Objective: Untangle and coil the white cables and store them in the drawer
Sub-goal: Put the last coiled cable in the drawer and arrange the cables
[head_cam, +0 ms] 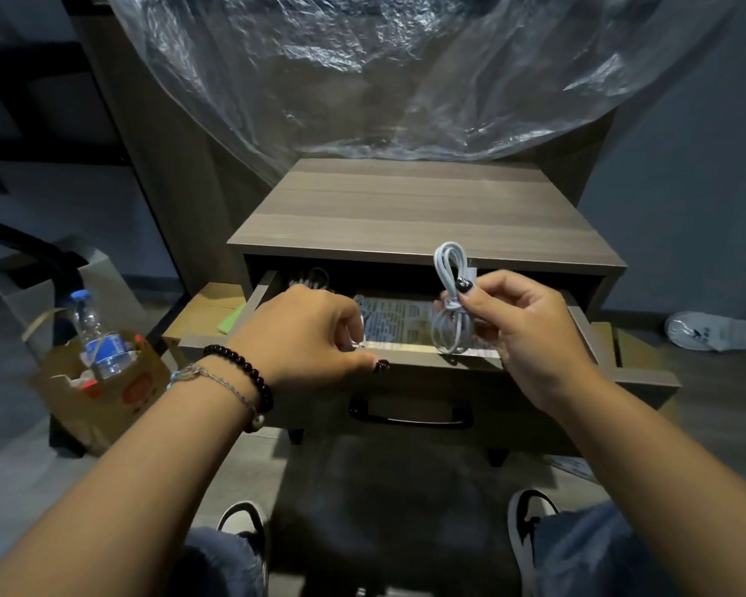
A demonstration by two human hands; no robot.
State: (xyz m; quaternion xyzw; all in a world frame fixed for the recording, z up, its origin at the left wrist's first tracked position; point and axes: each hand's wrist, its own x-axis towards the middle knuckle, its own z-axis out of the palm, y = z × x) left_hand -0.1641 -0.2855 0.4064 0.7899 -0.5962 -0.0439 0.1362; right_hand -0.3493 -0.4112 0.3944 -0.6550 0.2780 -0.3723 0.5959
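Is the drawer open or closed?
Open. The drawer is pulled out from the nightstand, its paper-lined inside showing. The left hand grips its front edge.

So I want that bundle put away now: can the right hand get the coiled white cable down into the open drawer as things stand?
Probably yes. The right hand holds the coiled white cable right above the open drawer, and the paper lining below looks bare there. The left hand grips the front edge, off to the side.

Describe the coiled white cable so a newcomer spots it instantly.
Find the wooden nightstand with its top drawer pulled open. Above the drawer's right half, the right hand pinches a bundled white cable, its middle wrapped tight, loops sticking out above and below.
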